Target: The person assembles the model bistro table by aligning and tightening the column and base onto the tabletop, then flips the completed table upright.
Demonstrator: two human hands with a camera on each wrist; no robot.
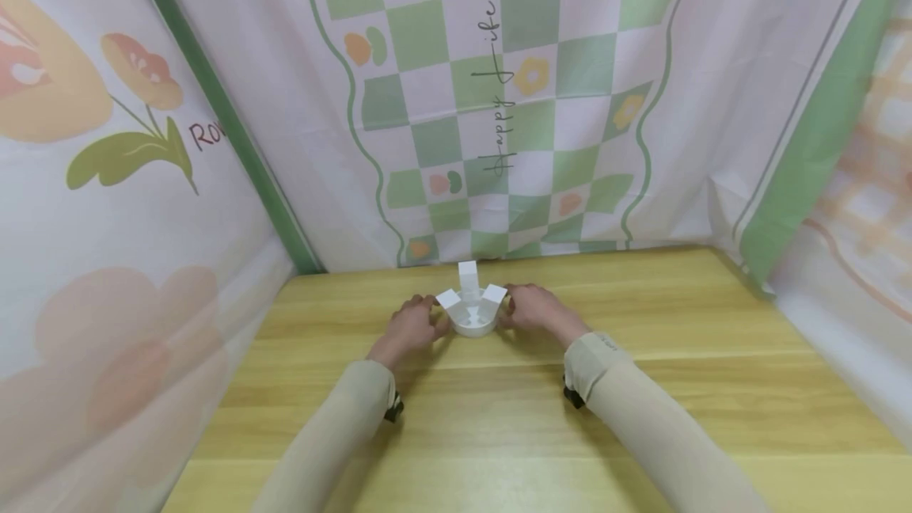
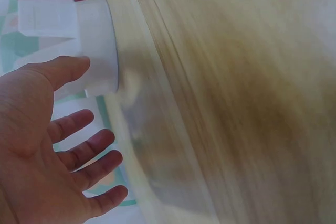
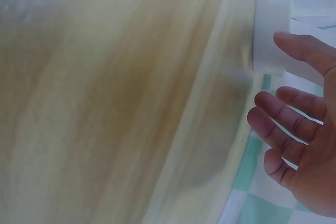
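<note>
A white holder (image 1: 473, 329) stands upright on the wooden table, with a round, shallow base and three blocky arms flaring up and outward. To its left is my left hand (image 1: 413, 327), and on the opposite side my right hand (image 1: 537, 309). In the left wrist view the left hand (image 2: 42, 150) has its fingers spread and loosely bent, its thumb overlapping the holder's base (image 2: 97, 45). The right wrist view has the right hand (image 3: 317, 166) much the same, thumb across the base (image 3: 273, 30). Whether either thumb touches it, I cannot tell. Neither hand grips it.
The wooden table (image 1: 484, 418) extends toward me, its far edge just behind the holder. A printed cloth with a green checked panel (image 1: 530, 14) hangs behind that edge. More printed cloth (image 1: 93, 260) hangs along the left, and another sheet (image 1: 841, 260) on the right.
</note>
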